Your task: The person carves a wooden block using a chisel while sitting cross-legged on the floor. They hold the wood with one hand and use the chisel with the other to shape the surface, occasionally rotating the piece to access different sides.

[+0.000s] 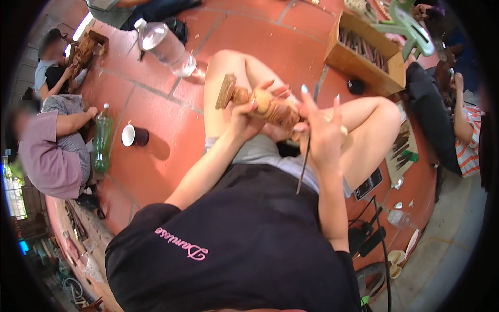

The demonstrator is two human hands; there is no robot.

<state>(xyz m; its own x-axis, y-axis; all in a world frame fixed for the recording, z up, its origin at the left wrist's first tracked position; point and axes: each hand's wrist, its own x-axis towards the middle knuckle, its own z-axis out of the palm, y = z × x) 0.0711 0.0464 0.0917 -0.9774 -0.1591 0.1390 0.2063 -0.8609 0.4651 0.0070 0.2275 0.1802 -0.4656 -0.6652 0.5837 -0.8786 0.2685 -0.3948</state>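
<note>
Above my lap, a carved wooden figurine (pixel 278 110) with a square base lies tilted, its base toward the upper left. My left hand (pixel 245 119) is wrapped round its lower part. At the figurine's other end is my right hand (pixel 325 125), with some fingers stretched up and the others bent around a thin dark metal carving tool (pixel 303 166). The tool's narrow end points down toward my shirt; whether it is a chisel or a file I cannot make out. My right fingers partly hide the figurine's right end.
A wooden box (pixel 332 49) of carving tools stands at the far right, near a green plastic stool (pixel 408 28). Left on the tiled floor are a clear water bottle (pixel 165 48), a green bottle (pixel 102 138) and a cup (pixel 136 135). Other people sit at both sides.
</note>
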